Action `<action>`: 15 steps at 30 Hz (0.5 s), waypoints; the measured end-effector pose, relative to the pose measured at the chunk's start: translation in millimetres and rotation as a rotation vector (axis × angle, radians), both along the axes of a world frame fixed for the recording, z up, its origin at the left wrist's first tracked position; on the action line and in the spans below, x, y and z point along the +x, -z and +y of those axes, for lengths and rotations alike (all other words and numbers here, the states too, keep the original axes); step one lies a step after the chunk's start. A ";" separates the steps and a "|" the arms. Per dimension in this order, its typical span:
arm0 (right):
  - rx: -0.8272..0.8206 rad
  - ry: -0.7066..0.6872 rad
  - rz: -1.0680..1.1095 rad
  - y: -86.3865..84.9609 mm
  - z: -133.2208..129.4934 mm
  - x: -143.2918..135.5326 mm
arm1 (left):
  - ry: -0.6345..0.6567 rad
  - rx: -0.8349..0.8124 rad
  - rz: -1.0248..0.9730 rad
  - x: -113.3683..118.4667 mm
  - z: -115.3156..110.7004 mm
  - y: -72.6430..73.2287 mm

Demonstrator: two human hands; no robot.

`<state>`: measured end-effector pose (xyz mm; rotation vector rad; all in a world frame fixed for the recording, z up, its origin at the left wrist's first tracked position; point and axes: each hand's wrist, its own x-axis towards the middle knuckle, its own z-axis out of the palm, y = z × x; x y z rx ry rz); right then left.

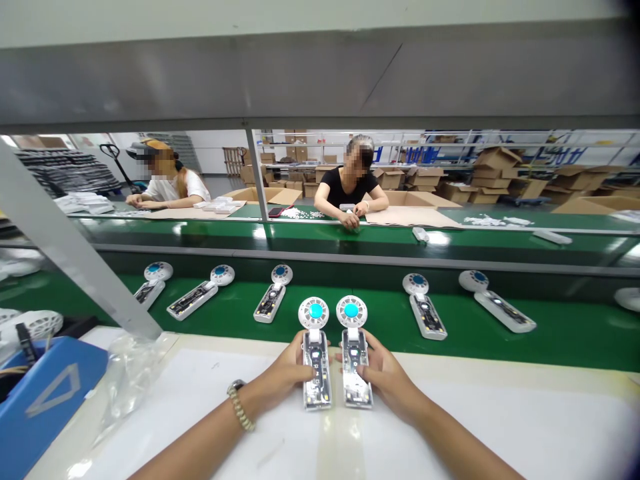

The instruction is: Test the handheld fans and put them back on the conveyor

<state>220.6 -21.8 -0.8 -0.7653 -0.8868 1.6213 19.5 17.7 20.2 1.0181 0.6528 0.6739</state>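
Observation:
Two white handheld fans with clear-faced bodies and blue hub centres are held upright side by side over the near edge of the white worktop (200, 413). My left hand (287, 373) is closed round the left fan (320, 387), its thumb on the body. The right fan (354, 390) is gripped by my right hand (387, 377), thumb also on the front. A narrow gap separates the two fans. Beyond them, several similar fans, such as one at the left (193, 300) and one at the right (427, 317), lie on the green belt (350, 287).
A blue bin (55, 407) and a clear plastic bag (133, 373) stand at the left. A slanted metal post (75, 247) rises beside them, and a shelf (320, 73) spans overhead. Across the belt, one person (350, 183) handles a small part; another person (173, 187) sits farther left.

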 end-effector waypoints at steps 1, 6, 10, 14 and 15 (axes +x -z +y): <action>0.002 -0.001 -0.003 0.1 0.2 -0.1 | 0.000 -0.003 0.001 0.2 0.0 -0.6; 0.000 0.006 -0.009 4.5 2.5 -0.4 | 0.008 -0.015 0.020 0.1 0.4 -2.2; -0.009 0.002 -0.012 3.3 2.0 -0.3 | 0.005 0.004 0.038 -1.0 0.5 -1.3; -0.002 -0.014 -0.008 1.0 1.0 -0.3 | 0.019 0.011 0.030 -1.3 0.4 -0.4; -0.002 -0.013 -0.006 1.3 0.9 -0.2 | 0.016 0.015 0.025 -1.2 0.3 -0.3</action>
